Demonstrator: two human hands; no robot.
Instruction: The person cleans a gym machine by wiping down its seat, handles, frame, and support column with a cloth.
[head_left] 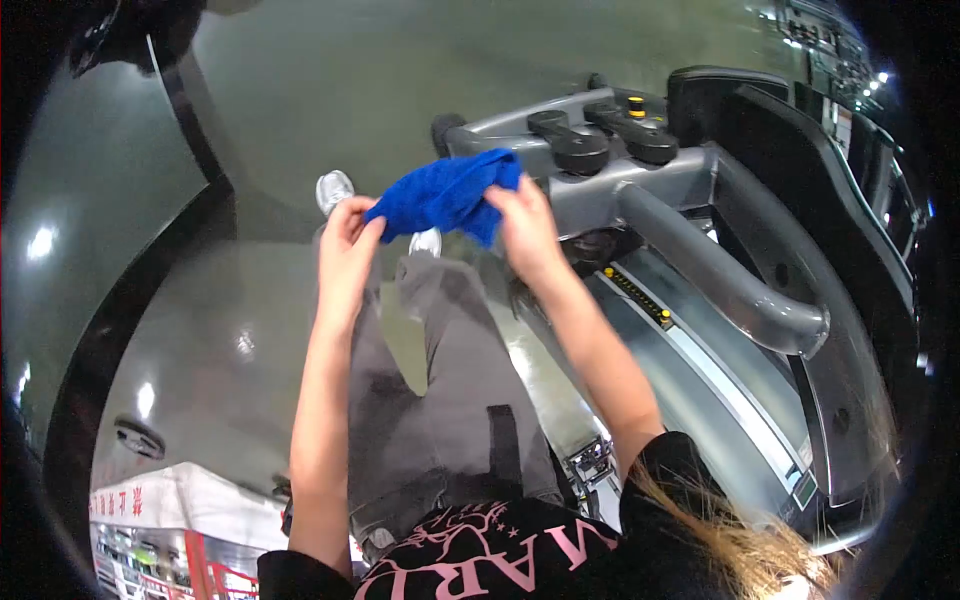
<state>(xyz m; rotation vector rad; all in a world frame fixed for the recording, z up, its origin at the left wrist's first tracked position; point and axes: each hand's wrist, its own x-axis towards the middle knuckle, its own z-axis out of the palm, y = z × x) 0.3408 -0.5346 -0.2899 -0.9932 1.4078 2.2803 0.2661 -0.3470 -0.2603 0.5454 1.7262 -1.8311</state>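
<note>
Head view: we hold a crumpled blue cloth (430, 195) up beside a gray exercise machine (720, 270), pinched by our left fingers (349, 208) and right fingers (507, 203). The cloth is not spread flat; how much is finished, we cannot tell. The machine's black pads (580, 153) and thick frame crowd our right side.

Your left forearm (325, 390) reached nearly straight forward; your right forearm (598, 345) slanted inward; your left hand (350, 238) pinched between thumb and fingers; your right hand (525, 225), apart from it, also gripped, fingers bent.
</note>
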